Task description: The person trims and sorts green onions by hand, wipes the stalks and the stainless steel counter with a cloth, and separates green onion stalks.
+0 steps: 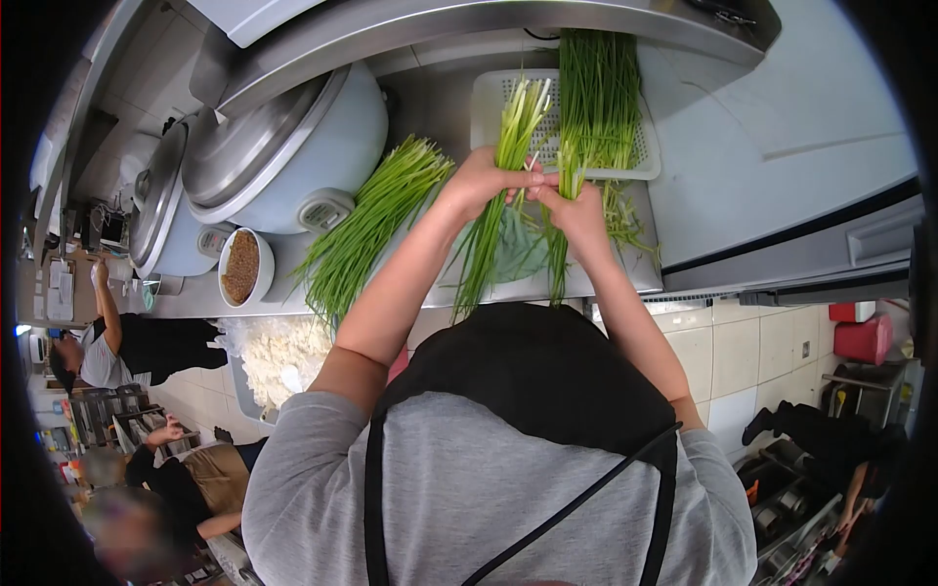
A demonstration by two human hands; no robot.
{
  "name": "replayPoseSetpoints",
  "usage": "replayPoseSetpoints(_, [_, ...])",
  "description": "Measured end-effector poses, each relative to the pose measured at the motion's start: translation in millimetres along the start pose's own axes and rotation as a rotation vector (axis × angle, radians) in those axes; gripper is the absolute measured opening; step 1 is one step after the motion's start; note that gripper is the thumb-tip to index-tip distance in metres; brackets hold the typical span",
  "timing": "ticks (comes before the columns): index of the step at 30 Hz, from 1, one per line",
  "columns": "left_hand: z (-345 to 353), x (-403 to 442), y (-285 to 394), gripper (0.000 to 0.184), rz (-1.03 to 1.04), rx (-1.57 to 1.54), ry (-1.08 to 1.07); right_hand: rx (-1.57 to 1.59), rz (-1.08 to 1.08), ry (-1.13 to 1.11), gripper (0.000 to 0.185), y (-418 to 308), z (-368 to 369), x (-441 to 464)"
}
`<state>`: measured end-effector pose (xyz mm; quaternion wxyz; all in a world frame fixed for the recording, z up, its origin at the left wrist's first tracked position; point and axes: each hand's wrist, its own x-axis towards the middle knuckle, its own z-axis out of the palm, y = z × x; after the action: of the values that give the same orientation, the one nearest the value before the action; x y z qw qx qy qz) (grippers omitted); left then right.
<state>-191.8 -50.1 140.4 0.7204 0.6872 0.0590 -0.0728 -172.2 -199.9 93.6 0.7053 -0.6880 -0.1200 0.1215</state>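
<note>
We have the two hands close together in front of the body, fingertips meeting between two bunches of long green stalks. Our left hand point(479, 183) is closed around the larger bunch point(521, 122), its pale ends pointing up and away from us, its green tips trailing down toward the apron. Our right hand point(578, 215) grips the slimmer bunch point(558, 259) between thumb and fingers, pale ends likewise uppermost. Under and between the hands we see a crumpled green plastic sheet point(518, 244), partly hidden by the stalks.

Just beyond the hands sits a white perforated basket point(486, 107), with a thick stack of stalks point(598, 93) lying in its right part; its near rim runs close past our right fingers. Loose trimmings point(622, 217) are scattered just right of the right hand. Left of the left hand — behind that forearm in part — a broad pile of stalks point(381, 220) lies on the steel counter point(430, 98).

Farther left we have two big lidded cookers point(293, 146) point(166, 205) and a white bowl point(231, 278) of brown grains. A steel shelf point(440, 37) crosses above and beyond the hands, and a large pale panel point(782, 107) closes off the right — those bound our reach.
</note>
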Motion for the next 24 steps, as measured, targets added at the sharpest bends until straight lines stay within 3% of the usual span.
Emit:
replayPoseSetpoints(2, [-2.0,0.8,-0.9,0.018,-0.007,0.011,-0.002,0.169,0.146,-0.018,0.012,-5.1,-0.1,-1.5])
replayPoseSetpoints(11, [-17.0,2.5,7.6,0.02,0.001,0.018,0.062,0.084,0.298,-0.198,0.017,-10.2,-13.1,-7.5])
replayPoseSetpoints(18, [-14.9,1.6,10.7,0.019,0.023,0.007,-0.047,0.205,0.286,-0.196,0.018,-16.6,-11.4,-0.3])
replayPoseSetpoints(24, [-16.6,4.7,4.6,0.018,-0.005,0.168,-0.066,0.071,0.222,-0.196,0.018,-18.6,-12.1,2.3])
